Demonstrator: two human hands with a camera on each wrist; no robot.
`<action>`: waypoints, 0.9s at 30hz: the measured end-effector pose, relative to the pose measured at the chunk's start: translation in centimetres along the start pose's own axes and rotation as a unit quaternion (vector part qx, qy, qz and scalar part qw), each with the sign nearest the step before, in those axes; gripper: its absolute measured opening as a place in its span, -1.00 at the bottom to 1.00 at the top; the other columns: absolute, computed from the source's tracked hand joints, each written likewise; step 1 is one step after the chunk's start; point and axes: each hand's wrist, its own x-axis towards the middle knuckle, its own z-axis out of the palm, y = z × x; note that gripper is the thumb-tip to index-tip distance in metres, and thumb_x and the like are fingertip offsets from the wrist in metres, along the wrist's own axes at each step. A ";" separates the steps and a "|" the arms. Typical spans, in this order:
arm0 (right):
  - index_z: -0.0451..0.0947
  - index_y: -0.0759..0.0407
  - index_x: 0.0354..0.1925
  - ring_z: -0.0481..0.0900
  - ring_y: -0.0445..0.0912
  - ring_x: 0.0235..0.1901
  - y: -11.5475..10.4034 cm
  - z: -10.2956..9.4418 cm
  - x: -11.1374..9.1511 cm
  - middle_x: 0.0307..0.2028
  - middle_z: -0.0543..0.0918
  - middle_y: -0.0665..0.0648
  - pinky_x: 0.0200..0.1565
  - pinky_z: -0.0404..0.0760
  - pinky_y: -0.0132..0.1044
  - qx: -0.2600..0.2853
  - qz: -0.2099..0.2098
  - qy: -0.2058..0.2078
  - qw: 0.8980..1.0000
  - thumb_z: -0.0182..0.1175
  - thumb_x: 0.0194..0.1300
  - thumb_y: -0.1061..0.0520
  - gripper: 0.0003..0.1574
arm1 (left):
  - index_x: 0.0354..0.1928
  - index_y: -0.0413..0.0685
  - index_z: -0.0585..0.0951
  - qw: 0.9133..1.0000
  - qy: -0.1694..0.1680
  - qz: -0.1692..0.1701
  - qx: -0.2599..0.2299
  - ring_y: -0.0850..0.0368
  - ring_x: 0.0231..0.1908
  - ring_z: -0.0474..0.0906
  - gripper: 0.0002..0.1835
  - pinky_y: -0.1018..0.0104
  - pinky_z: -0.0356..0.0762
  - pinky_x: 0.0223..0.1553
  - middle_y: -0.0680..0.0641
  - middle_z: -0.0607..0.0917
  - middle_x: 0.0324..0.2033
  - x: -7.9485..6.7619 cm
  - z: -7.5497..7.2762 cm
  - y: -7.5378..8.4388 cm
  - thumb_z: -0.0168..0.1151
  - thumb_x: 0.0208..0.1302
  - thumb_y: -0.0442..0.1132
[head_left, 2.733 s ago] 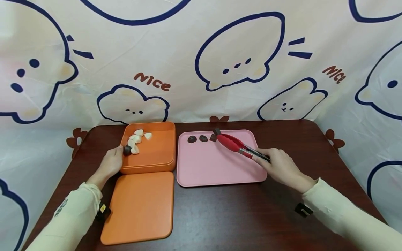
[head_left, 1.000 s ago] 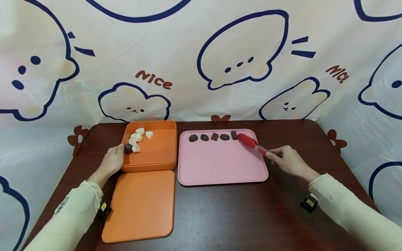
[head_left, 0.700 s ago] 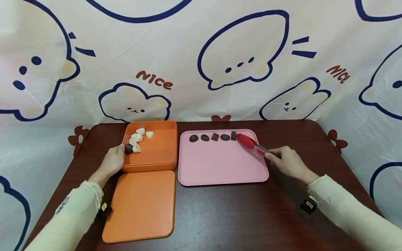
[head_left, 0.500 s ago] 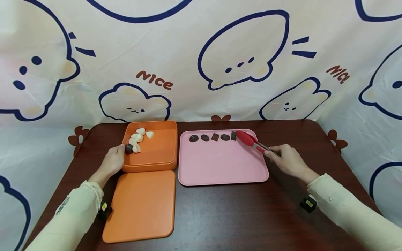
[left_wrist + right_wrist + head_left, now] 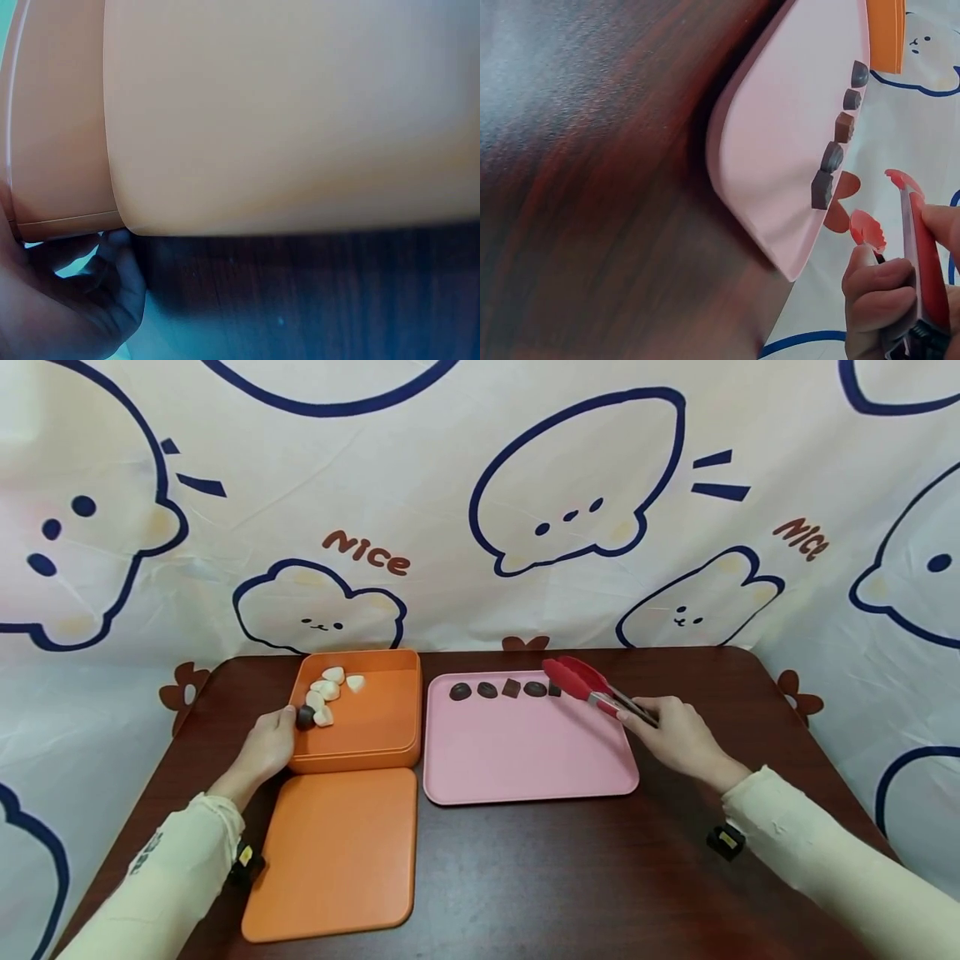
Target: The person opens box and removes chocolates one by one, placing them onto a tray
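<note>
My left hand [image 5: 268,745] grips the left side of an orange box [image 5: 378,718], thumb at the rim; its fingers [image 5: 124,277] curl in against the box's outer side. Several white chocolates [image 5: 327,691] and one dark chocolate [image 5: 305,717] lie along the box's left part. On the right, my right hand [image 5: 678,739] holds red-tipped tongs [image 5: 573,678] above the far edge of a pink tray [image 5: 525,756]. In the right wrist view the tongs' two red ends stand apart with nothing between them. Several dark chocolates [image 5: 832,157] form a row along the tray's far edge; the tongs partly cover the rightmost in the head view.
The orange lid [image 5: 333,856] lies flat in front of the box, nearly meeting it. Box and tray stand side by side with a narrow gap. Behind the dark wooden table [image 5: 540,877] hangs a printed cloth [image 5: 450,510].
The tongs first held a dark block near the row's middle, then were at the row's right end beside a dark block. Now they are raised with spread ends, that block left behind. Left hand unchanged.
</note>
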 end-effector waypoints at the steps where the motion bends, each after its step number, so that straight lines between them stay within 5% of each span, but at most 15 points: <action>1: 0.53 0.30 0.28 0.27 -0.18 -0.71 -0.1 0.0 0.1 -0.68 0.32 0.02 -0.65 0.29 -0.34 0.000 -0.001 0.001 1.000 0.19 0.48 -0.11 -0.37 | 0.15 -0.45 0.39 1.000 -0.001 -0.001 -0.001 -0.33 0.15 0.37 -0.25 -0.18 0.36 0.09 -0.53 0.38 0.21 0.0 0.0 0.0 -0.69 0.61 0.05; 9: 0.47 0.28 0.34 0.24 -0.14 -0.69 -1.4 0.4 0.8 -0.63 0.35 0.04 -0.64 0.26 -0.32 -0.004 0.001 0.006 1.000 0.19 0.48 -0.09 -0.35 | 0.10 -0.43 0.40 1.000 -0.006 0.000 -0.005 -0.29 0.10 0.37 -0.26 -0.12 0.36 0.05 -0.49 0.39 0.17 0.0 0.0 0.0 -0.69 0.61 0.06; 16: 0.42 0.32 0.37 0.33 -0.15 -0.70 -3.0 0.8 1.3 -0.38 0.64 0.23 -0.64 0.31 -0.32 0.005 -0.004 -0.002 1.000 0.22 0.45 -0.06 -0.30 | 0.19 -0.45 0.37 1.000 -0.012 -0.007 -0.004 -0.33 0.17 0.34 -0.23 -0.16 0.35 0.11 -0.53 0.34 0.25 0.0 -0.1 -0.1 -0.71 0.61 0.08; 20: 0.40 0.32 0.38 0.33 -0.15 -0.73 -3.9 1.1 1.6 -0.54 0.55 0.16 -0.66 0.31 -0.34 0.005 -0.005 -0.010 1.000 0.22 0.45 -0.08 -0.27 | 0.33 -0.46 0.28 1.000 -0.021 -0.012 -0.006 -0.38 0.26 0.29 -0.20 -0.23 0.33 0.20 -0.55 0.27 0.34 -0.1 -0.1 0.0 -0.73 0.60 0.09; 27: 0.53 0.21 0.28 0.32 -0.16 -0.73 -5.3 1.8 2.2 -0.67 0.38 0.03 -0.66 0.31 -0.35 -0.009 -0.028 -0.008 1.000 0.23 0.44 -0.12 -0.39 | 0.22 -0.46 0.35 1.000 -0.014 -0.010 -0.008 -0.36 0.22 0.33 -0.21 -0.20 0.35 0.15 -0.54 0.32 0.29 -0.1 0.0 0.0 -0.72 0.60 0.09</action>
